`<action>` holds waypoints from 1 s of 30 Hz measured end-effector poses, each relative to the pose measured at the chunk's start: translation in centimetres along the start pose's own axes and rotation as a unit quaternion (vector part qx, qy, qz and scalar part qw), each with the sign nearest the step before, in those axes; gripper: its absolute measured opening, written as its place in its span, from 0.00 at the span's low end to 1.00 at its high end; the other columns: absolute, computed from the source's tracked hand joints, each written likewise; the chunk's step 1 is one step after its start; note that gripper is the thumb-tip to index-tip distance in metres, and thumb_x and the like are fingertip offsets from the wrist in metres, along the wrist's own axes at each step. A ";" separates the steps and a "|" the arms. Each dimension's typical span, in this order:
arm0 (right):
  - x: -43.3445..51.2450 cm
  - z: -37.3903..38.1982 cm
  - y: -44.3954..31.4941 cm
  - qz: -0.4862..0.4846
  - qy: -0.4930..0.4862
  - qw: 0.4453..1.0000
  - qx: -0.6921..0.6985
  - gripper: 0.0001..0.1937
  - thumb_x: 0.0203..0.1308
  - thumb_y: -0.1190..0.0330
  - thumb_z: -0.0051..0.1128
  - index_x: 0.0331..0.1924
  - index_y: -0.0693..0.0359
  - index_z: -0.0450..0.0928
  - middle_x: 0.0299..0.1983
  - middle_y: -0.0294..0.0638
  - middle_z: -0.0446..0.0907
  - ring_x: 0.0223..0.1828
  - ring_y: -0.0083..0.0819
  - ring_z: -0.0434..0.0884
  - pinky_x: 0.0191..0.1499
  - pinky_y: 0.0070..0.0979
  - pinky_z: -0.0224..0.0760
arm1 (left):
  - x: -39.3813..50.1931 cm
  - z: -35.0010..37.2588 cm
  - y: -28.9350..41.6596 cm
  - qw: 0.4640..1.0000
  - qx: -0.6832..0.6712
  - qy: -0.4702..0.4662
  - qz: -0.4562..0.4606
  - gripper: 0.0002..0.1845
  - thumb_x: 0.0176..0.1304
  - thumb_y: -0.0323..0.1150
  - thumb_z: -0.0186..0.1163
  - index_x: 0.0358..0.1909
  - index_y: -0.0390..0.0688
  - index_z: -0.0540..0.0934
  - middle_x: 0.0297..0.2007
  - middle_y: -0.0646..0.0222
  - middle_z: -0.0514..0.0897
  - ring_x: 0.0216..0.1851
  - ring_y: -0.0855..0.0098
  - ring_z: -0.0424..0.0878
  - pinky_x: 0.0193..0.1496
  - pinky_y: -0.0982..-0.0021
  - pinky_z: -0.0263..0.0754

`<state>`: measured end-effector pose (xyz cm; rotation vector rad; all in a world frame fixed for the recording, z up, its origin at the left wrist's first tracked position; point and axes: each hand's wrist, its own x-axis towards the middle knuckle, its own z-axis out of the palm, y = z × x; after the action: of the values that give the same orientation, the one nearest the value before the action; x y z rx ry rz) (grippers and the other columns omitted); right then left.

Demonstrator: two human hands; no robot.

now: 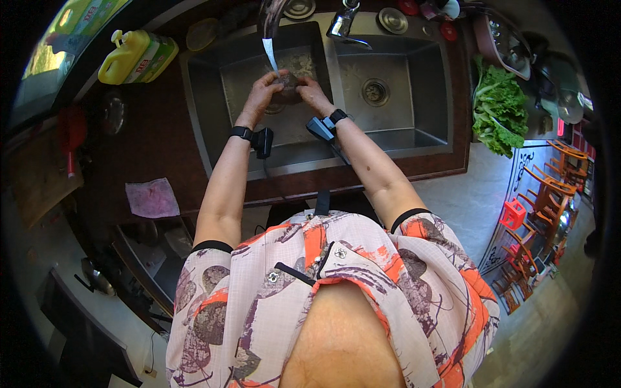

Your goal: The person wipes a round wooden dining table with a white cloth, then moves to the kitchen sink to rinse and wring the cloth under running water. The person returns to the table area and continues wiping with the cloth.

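Observation:
Over the left basin of a double stainless-steel sink, my left hand and my right hand grip a dark, roundish object from its two sides. What the object is, I cannot tell. A stream of water seems to fall onto it beside my left fingertips; the spout end above is dark and blurred. Beneath my hands, part of the left drain shows, and pale bits lie on the basin floor behind them. A chrome faucet stands on the rim between the basins.
At the back left stands a yellow jug. A pink cloth lies on the counter's left front. Leafy greens hang over the right counter edge beside a pink basin. The right sink basin has a drain. Wooden chairs stand far right.

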<state>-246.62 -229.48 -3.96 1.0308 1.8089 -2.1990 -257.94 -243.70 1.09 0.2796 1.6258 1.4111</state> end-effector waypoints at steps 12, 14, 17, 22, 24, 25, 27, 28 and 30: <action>-3.1 -1.0 -4.6 -0.214 0.009 0.923 -0.320 0.14 0.45 0.71 0.66 0.40 0.62 0.82 0.38 0.47 0.84 0.45 0.41 0.83 0.49 0.33 0.75 | -3.6 -2.2 -0.3 0.983 0.174 -0.054 -0.005 0.35 0.52 0.17 0.58 0.67 0.43 0.72 0.57 0.66 0.80 0.58 0.66 0.78 0.64 0.68 0.71; -3.6 -0.5 -5.2 -0.298 0.017 0.878 -0.374 0.14 0.44 0.71 0.66 0.39 0.62 0.81 0.41 0.49 0.83 0.44 0.48 0.82 0.49 0.37 0.76 | -3.8 -1.4 -0.4 0.952 0.296 -0.030 0.067 0.36 0.52 0.22 0.62 0.67 0.43 0.71 0.54 0.62 0.81 0.59 0.64 0.78 0.62 0.66 0.72; -4.4 0.4 -6.1 -0.295 -0.052 0.911 -0.282 0.14 0.45 0.77 0.62 0.40 0.62 0.78 0.41 0.49 0.83 0.47 0.47 0.82 0.50 0.37 0.76 | -4.0 0.3 0.3 0.911 0.372 0.011 0.177 0.40 0.51 0.27 0.71 0.69 0.44 0.68 0.59 0.57 0.80 0.61 0.59 0.77 0.63 0.63 0.72; -5.1 0.5 -7.6 -0.331 -0.055 0.925 -0.180 0.27 0.47 0.78 0.61 0.55 0.59 0.70 0.47 0.51 0.81 0.50 0.46 0.82 0.54 0.37 0.76 | -4.2 2.0 2.0 0.907 0.326 0.079 0.253 0.41 0.52 0.29 0.73 0.70 0.42 0.67 0.53 0.57 0.84 0.53 0.60 0.83 0.59 0.63 0.76; -5.3 -0.2 -7.7 -0.352 -0.049 0.911 -0.209 0.28 0.48 0.77 0.61 0.58 0.59 0.69 0.48 0.51 0.80 0.51 0.47 0.82 0.54 0.38 0.76 | -4.4 1.7 2.5 0.917 0.321 0.081 0.222 0.30 0.56 0.27 0.69 0.62 0.38 0.74 0.49 0.60 0.85 0.49 0.65 0.84 0.54 0.66 0.78; -5.3 -0.6 -7.6 -0.370 -0.041 0.901 -0.222 0.29 0.48 0.76 0.61 0.59 0.58 0.69 0.49 0.51 0.80 0.52 0.48 0.82 0.54 0.38 0.76 | -4.5 1.4 2.6 0.940 0.289 0.060 0.170 0.27 0.57 0.26 0.68 0.60 0.38 0.76 0.49 0.61 0.86 0.49 0.67 0.84 0.54 0.67 0.78; -5.4 -1.3 -7.1 -0.309 -0.078 0.924 -0.209 0.25 0.49 0.74 0.60 0.56 0.61 0.74 0.44 0.48 0.83 0.46 0.47 0.83 0.53 0.37 0.76 | -4.9 1.0 2.8 0.969 0.227 0.024 0.092 0.21 0.59 0.24 0.65 0.56 0.37 0.79 0.47 0.63 0.86 0.48 0.70 0.83 0.53 0.69 0.77; -5.3 -1.6 -6.7 -0.286 -0.090 0.929 -0.215 0.24 0.49 0.73 0.59 0.54 0.62 0.76 0.42 0.48 0.83 0.44 0.46 0.83 0.52 0.36 0.76 | -5.1 0.9 2.9 0.969 0.201 0.029 0.139 0.17 0.61 0.23 0.62 0.53 0.36 0.80 0.45 0.66 0.85 0.47 0.75 0.81 0.53 0.72 0.76; -5.0 -2.2 -6.0 -0.235 -0.086 0.927 -0.279 0.18 0.50 0.73 0.58 0.48 0.64 0.82 0.36 0.46 0.85 0.39 0.40 0.83 0.51 0.32 0.75 | -5.5 0.8 3.1 0.976 0.136 0.054 0.159 0.16 0.60 0.24 0.62 0.51 0.37 0.82 0.42 0.67 0.86 0.44 0.76 0.81 0.51 0.73 0.75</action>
<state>-244.78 -227.44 3.67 0.2980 2.5618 -1.6916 -255.61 -245.98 6.52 0.6577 1.9306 1.4541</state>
